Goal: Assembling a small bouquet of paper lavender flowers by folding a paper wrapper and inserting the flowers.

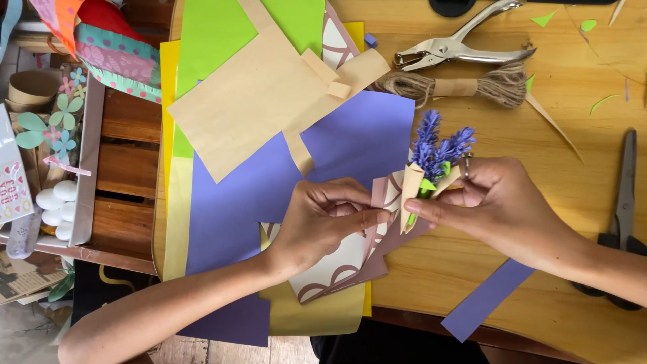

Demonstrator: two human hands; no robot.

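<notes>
The purple paper flowers [438, 145] already sit in a tan paper cone [410, 192], pinched by the right hand [495, 202] above the counter [573, 162], while left fingers [367, 217] pinch the patterned wrapping paper [337, 269], not yet closed.

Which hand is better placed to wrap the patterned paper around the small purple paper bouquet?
Left, probably. The left hand already pinches the patterned paper sheet's edge beside the small purple paper-flower bouquet in its tan cone, while the right hand is occupied gripping that cone.
</notes>
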